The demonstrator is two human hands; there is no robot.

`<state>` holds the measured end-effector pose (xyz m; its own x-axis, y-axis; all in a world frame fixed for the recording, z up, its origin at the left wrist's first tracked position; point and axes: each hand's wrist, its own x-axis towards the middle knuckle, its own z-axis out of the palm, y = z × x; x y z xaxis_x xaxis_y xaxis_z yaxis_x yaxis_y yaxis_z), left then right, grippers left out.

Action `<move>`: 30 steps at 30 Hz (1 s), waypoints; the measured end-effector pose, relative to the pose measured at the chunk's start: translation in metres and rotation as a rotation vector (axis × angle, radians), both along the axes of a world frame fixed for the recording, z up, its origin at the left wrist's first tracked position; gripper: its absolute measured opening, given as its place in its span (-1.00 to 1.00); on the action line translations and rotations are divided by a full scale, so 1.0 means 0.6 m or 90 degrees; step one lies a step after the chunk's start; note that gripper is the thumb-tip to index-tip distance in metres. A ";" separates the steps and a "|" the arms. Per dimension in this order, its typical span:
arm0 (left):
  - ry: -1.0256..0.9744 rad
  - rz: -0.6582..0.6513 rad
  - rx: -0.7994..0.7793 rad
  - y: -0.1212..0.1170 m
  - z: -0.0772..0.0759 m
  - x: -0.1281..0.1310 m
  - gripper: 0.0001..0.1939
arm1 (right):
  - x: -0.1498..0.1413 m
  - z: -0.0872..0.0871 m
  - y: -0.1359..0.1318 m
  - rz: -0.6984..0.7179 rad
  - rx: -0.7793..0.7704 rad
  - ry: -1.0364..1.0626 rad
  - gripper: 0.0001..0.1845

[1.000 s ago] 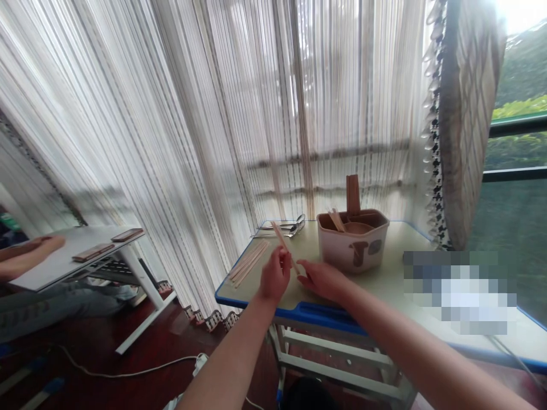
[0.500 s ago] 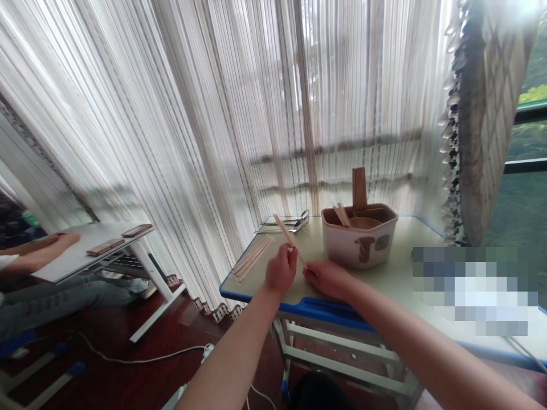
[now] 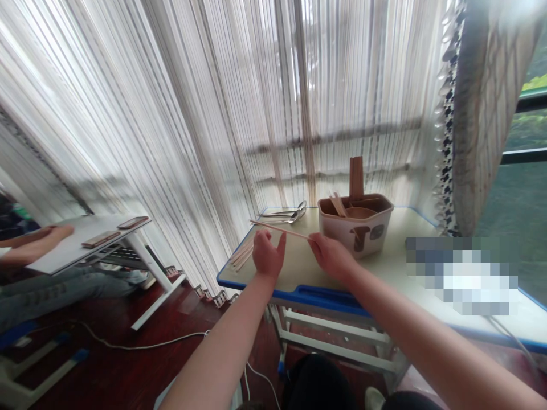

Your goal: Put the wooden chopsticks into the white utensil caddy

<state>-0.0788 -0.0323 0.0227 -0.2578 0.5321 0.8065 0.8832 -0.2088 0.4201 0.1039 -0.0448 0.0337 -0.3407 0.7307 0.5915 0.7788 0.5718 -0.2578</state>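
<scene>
Head view: R hand [image 3: 332,253] pinched one end of the thin chopsticks [image 3: 276,228] (count unclear) above the table [image 3: 297,265], left of the caddy [image 3: 335,229]; L hand [image 3: 267,256] had its thumb spread wide, contact w/ them unclear. Prob. partway: some sticks [image 3: 338,205] stood in the caddy, but loose sticks [image 3: 242,255] plus spoons [image 3: 294,217] lay outside it.

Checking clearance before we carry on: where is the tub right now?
In the head view, the tub stands right of centre on the blue-edged desk, just beyond the right hand and right of the spoons.
</scene>
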 end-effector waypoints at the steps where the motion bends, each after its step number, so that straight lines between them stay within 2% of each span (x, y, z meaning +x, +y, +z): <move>1: 0.049 -0.004 0.034 -0.002 0.001 0.001 -0.59 | 0.001 0.000 0.000 0.004 0.012 0.009 -0.66; 3: 0.150 -0.027 0.059 -0.007 0.005 0.006 -0.67 | 0.005 0.000 -0.001 0.015 0.031 0.022 -0.66; 7: 0.265 -0.078 -0.031 -0.009 0.007 0.012 -0.77 | 0.013 0.001 0.000 0.038 0.082 0.068 -0.70; 12: 0.289 -0.134 -0.034 0.002 -0.001 0.008 -0.71 | 0.025 0.007 0.001 0.062 0.216 0.182 -0.78; 16: 0.322 -0.194 -0.020 0.009 -0.006 0.006 -0.70 | 0.033 0.011 -0.003 0.051 0.298 0.260 -0.71; 20: 0.359 -0.215 -0.006 0.011 -0.010 0.003 -0.74 | 0.039 0.017 -0.011 0.055 0.241 0.305 -0.57; 24: 0.403 -0.218 0.040 0.013 -0.013 0.002 -0.78 | 0.034 0.024 -0.011 0.060 0.176 0.409 -0.54; 28: 0.430 -0.233 0.038 0.011 -0.013 0.004 -0.80 | 0.005 0.017 -0.007 0.146 -0.040 0.566 -0.59; 30: 0.443 -0.243 0.022 0.012 -0.013 0.005 -0.79 | -0.008 0.011 -0.009 0.199 -0.118 0.570 -0.62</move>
<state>-0.0757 -0.0254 0.0148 0.5075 0.4537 0.7325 0.8048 -0.5534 -0.2147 0.0993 -0.0504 0.0405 -0.0146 0.7911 0.6115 0.0692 0.6109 -0.7887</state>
